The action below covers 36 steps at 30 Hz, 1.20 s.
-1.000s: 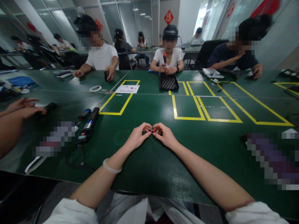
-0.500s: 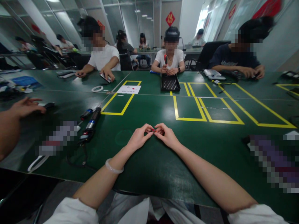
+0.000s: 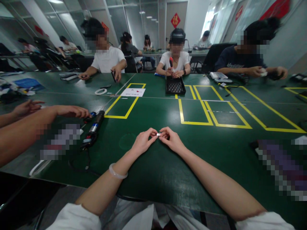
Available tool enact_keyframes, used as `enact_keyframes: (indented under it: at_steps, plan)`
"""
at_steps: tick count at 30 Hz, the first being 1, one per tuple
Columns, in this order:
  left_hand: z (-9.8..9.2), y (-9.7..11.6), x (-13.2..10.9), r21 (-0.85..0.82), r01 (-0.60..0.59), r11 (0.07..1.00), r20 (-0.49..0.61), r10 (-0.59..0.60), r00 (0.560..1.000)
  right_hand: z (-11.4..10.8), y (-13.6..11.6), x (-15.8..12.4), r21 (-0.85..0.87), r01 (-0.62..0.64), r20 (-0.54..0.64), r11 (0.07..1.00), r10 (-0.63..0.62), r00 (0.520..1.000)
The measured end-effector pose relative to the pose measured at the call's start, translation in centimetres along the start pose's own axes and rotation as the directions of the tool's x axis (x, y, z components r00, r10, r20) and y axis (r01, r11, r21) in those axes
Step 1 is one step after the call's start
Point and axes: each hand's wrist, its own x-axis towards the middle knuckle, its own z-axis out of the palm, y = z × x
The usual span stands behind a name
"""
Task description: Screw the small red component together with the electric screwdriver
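Note:
Just above the green table (image 3: 144,174), my left hand (image 3: 144,140) and my right hand (image 3: 171,139) meet fingertip to fingertip. Between them they pinch a tiny object (image 3: 158,134) with a bright white face and a bit of red at its edge; its kind is too small to make out. Thumb and forefinger of each hand close on it from either side, and the other fingers curl behind. A pale bangle (image 3: 118,172) circles my left wrist.
To my left lie a black-and-blue cylindrical tool (image 3: 94,126) with a cable and a blurred-out phone-like object (image 3: 62,140). A co-worker's arm (image 3: 57,116) reaches in there. Yellow tape outlines (image 3: 196,123) mark the table ahead. Across it, a person holds a red-handled tool over a black tray (image 3: 176,86).
The small object now shows a white face where red showed before. My hands stay in place. At left, a co-worker's arm has reached in to the blue-and-black part beside the cylindrical tool.

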Motion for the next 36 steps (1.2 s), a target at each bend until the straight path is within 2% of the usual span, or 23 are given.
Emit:
enact_keyframes:
  at_steps: [19,23,27,31,33,36]
  plan:
    - [-0.3,0.1,0.0,-0.015,0.008,1.000,0.004,-0.008,1.000,0.0,0.1,0.0,-0.045,-0.001,-0.006,0.999,0.001,1.000]
    - [-0.9,0.3,0.0,-0.008,0.012,1.000,-0.046,-0.012,0.999,0.0,0.2,0.1,-0.038,-0.002,-0.005,0.999,0.001,1.000]
    - [-2.9,0.7,0.0,0.024,0.040,0.999,-0.159,-0.036,0.987,0.0,0.0,0.1,-0.023,-0.017,0.008,1.000,0.017,1.000]
    - [-6.3,0.2,-0.7,0.115,0.103,0.988,-0.268,-0.069,0.961,0.0,-0.4,0.1,-0.022,-0.044,0.008,0.999,0.044,0.999]
    - [-8.3,-1.4,-1.6,0.201,0.152,0.968,-0.303,-0.086,0.949,0.0,-0.5,0.1,-0.023,-0.050,0.011,0.998,0.050,0.999]
    - [-11.3,-5.1,-3.6,0.393,0.244,0.887,-0.317,-0.119,0.941,0.0,-0.4,0.1,-0.019,-0.049,0.013,0.999,0.049,0.999]
